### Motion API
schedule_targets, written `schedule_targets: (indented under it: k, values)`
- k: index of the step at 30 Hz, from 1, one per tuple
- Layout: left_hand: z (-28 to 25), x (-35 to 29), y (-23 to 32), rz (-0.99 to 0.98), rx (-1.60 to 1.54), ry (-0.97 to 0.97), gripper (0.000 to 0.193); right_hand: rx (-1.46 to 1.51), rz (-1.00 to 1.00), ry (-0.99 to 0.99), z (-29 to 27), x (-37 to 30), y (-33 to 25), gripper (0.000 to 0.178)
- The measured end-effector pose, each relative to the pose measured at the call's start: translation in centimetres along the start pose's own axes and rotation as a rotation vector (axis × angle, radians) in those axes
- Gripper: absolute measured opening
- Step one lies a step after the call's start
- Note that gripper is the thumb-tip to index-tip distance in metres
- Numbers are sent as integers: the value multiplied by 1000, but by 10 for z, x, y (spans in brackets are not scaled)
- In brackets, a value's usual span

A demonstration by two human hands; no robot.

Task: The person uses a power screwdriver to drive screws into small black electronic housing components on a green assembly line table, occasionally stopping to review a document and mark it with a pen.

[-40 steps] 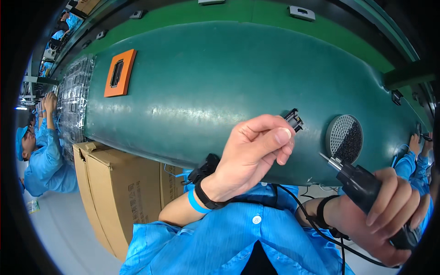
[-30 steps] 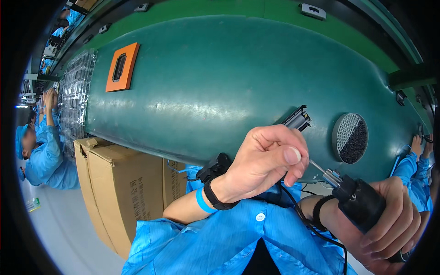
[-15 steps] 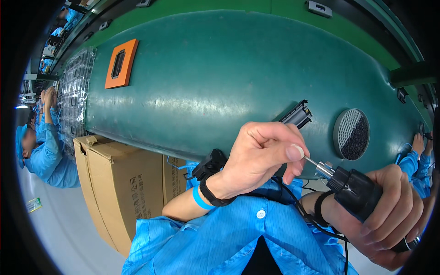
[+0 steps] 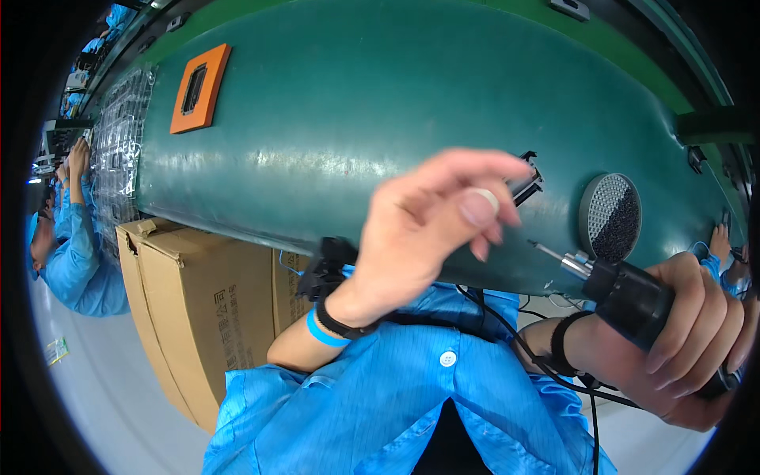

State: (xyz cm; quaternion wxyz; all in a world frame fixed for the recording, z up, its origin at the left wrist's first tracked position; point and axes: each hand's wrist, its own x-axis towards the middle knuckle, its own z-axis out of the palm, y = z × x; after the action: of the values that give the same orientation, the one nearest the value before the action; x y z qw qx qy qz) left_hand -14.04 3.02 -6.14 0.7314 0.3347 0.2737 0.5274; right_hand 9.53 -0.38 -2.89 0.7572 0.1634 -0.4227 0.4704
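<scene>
I have a black power screwdriver (image 4: 633,305) in my right hand (image 4: 687,336), near the right side. My right fingers are wrapped snugly around its fat handle. Its thin metal tip points left and away from me, up in the air, near my left fingertips but not touching them.

My left hand (image 4: 408,229) is over the near side of the tabletop (image 4: 317,103), a bit right of the middle. It looks blurry. The thumb and pointing finger are bent, with a gap between their tips. Just past them I see one end of a small black part (image 4: 530,184). My fingers hide the rest, and I can't tell if they touch it.

To the right of that part is a round gray dish (image 4: 599,198) with lots of little bumps or holes. Tiny black bits (image 4: 621,226) cover its right side.

Far off to the left, an orange block (image 4: 210,89) lies on the tabletop with a black piece (image 4: 192,87) in its middle. Left of it are clear plastic trays (image 4: 119,150). A big brown box (image 4: 190,301) stands nearer to me. At the far left edge, a person in blue (image 4: 83,257) has their hands up by the trays.
</scene>
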Motion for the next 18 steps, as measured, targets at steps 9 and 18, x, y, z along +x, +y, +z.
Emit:
schedule_targets:
  k: [9,18]
  values:
    - [-42,20,4,338,1223,-312,83,-687,443,260,-4,12,41,34]
    - [-50,45,-30,501,1193,-416,74,-796,505,252,-19,-2,58,33]
